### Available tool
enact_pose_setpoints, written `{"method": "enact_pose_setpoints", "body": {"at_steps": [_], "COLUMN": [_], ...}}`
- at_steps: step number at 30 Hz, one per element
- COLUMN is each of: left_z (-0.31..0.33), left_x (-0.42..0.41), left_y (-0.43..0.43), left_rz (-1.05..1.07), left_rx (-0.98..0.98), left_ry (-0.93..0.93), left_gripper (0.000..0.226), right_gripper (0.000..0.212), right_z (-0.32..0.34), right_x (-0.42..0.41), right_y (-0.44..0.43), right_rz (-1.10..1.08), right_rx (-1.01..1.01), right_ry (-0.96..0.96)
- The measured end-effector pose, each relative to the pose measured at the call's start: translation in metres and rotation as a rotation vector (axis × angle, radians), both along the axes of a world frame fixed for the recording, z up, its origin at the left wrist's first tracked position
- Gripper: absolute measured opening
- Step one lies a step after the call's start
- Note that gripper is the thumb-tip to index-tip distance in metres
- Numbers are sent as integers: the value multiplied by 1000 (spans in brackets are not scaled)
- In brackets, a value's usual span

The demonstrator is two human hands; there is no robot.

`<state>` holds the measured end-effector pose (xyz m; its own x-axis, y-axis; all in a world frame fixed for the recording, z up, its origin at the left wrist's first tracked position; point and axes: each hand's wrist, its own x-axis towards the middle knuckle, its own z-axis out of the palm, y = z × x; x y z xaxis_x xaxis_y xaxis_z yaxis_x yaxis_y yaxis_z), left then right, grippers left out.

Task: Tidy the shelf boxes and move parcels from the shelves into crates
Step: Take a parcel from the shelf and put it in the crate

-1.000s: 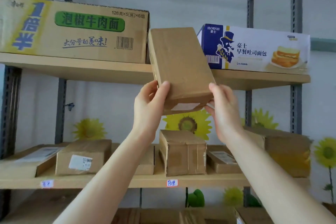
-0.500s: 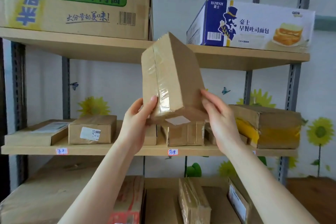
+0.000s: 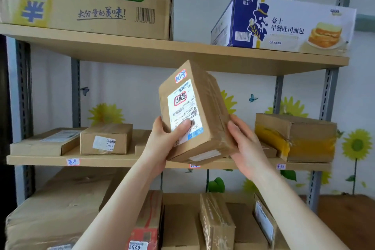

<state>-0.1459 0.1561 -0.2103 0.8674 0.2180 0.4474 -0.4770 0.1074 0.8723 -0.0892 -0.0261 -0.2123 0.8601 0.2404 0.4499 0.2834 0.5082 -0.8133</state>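
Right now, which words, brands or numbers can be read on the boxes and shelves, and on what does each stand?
"泡椒牛肉面", "128克×5袋×6组", "大分量的美味!": large brown cardboard carton, top shelf, left.
"HORSH", "豪士", "早餐吐司面包": blue and white bread box, top shelf, right.
"6251": white sticker on the red-printed parcel, bottom shelf.
Too blurred: the white label on the brown cardboard parcel held in the left hand and right hand; the pink shelf-edge tags.

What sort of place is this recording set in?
Probably a small parcel storeroom or pickup point: metal-framed shelves with handwritten tags on their edges, and taped cardboard parcels bearing shipping labels, including the held parcel. Sunflower wall stickers hint at a shop, not a warehouse.
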Motion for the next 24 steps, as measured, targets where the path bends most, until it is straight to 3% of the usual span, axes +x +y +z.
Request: {"method": "enact_pose_setpoints", "body": {"at_steps": [5,9,16,24], "left_z": [-13,-18,-34,-99], "left_x": [2,1,-10,-3], "left_y": [4,0,-17,-67], "left_rz": [-21,-4,36,-81], "left_rx": [-75,-72,26,120], "left_ry": [98,78,49,192], "left_gripper": [31,27,31,19], "right_gripper": [28,21,27,23], "right_z": [-11,-16,-35,-118], "right_x": [6,6,-10,-34], "right_y": [0,-1,-14,-71], "right_rz": [-233,-277,-191,-331], "right_rx": [-222,-284,-322,-286], "right_ry": [-137,-97,-44,177]}}
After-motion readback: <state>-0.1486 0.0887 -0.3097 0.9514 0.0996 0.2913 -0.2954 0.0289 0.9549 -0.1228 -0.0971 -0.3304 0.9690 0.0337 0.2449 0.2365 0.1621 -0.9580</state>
